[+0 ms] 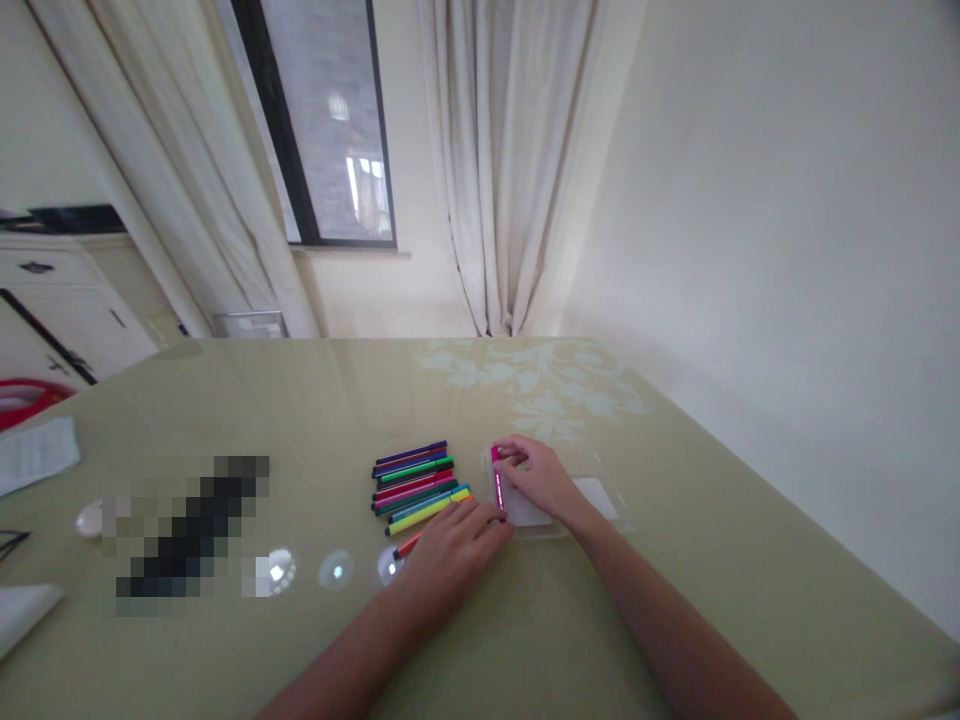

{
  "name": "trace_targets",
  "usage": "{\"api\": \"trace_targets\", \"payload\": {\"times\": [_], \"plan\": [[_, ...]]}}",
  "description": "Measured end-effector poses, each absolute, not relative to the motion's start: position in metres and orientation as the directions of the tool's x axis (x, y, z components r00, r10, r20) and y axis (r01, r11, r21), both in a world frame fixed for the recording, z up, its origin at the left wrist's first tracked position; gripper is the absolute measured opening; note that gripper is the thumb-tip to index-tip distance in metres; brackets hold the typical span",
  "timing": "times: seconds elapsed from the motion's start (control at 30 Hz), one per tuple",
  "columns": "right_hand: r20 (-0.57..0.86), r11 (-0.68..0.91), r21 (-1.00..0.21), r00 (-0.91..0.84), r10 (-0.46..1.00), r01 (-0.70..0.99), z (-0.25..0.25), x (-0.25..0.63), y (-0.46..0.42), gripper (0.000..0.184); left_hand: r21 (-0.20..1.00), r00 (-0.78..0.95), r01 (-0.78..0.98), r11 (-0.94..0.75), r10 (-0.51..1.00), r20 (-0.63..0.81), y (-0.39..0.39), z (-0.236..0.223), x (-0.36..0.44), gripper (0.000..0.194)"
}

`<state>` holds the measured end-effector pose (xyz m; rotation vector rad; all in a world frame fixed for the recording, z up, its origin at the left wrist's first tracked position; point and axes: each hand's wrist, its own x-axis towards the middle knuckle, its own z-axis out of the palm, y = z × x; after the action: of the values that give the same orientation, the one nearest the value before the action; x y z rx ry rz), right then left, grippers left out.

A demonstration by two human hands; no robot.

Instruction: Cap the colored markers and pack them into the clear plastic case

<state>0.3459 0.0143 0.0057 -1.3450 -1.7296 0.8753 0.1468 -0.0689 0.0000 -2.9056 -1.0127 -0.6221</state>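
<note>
Head view over my two hands at a green desk [675,560]. My right hand [541,477] and my left hand [450,560] share one pink marker [498,485]: the right closes its fingertips on the far end, the left pinches the near end. The marker lies lengthwise along the left edge of a clear plastic case [592,495], which rests flat on the desk just right of the marker row, mostly under my right hand. I judge the step in hand to be seating this marker in the case; whether it already lies inside the rim or on top of it I cannot tell.

Just left of the case lies a row of capped markers [416,482], side by side and touching: purple at the far end, then green, red and pink, teal and blue, yellow nearest. An orange marker [407,546] pokes out from under my left hand.

The next move, as I judge it, calls for pressing the pink marker level into its slot, releasing both ends, then reaching left to the row for another; the yellow and the orange lie closest. Care is needed not to shove the light case sideways.

Farther left: a blurred dark object, white papers [34,455], bright ceiling-light reflections.
</note>
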Motion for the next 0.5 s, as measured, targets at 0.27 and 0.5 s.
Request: {"api": "trace_targets", "payload": {"times": [0.27,0.5], "plan": [[0.183,0.278,-0.748,-0.215,0.959,0.602,0.0113,0.3481,0.0118,0.026,0.098,0.715,0.584,-0.806,0.568,0.407,-0.0669,-0.0063,0.1462,0.023],[0.213,0.323,-0.642,-0.243,0.946,0.696,0.0104,0.3467,0.0111,0.013,0.202,0.696,0.576,-0.792,0.605,0.386,-0.0638,-0.0084,0.1461,0.027]]}}
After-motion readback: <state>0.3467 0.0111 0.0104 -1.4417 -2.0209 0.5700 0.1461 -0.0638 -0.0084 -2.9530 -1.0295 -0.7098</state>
